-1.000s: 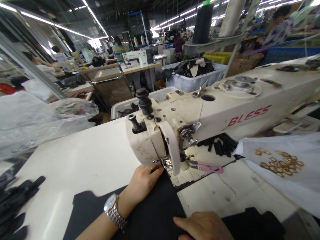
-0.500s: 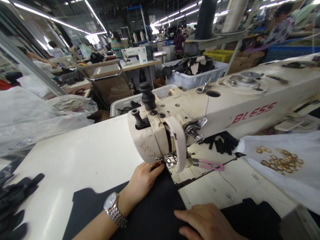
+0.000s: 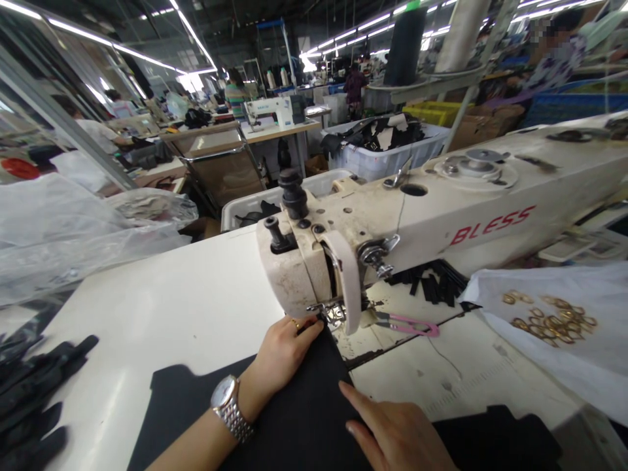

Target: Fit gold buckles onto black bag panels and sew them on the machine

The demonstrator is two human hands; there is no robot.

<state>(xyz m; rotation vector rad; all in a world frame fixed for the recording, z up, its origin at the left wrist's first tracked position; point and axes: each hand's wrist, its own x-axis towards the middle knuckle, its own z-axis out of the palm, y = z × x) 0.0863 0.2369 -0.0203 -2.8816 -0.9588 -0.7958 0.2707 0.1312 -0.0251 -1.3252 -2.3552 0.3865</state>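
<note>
White table spreads toward eight o'clock, and over it a cream sewing machine reaches from the centre out between two and three. The black sheet lies at six o'clock, its far end right at the presser foot just below centre. Nearly all its long right edge lies on the near side of the foot, so work along it looks early, with most apparently left to do; no stitches can be made out. The right hand, at five o'clock, is spread, thumb and forefinger apart over that edge, clasping nothing. The left hand, near seven, has its fingers bunched at the sheet's far end; whether this grip pinches or only presses, I cannot tell. Against half a second ago, the right forefinger reaches farther along the edge, while the left hand keeps its place.
</note>
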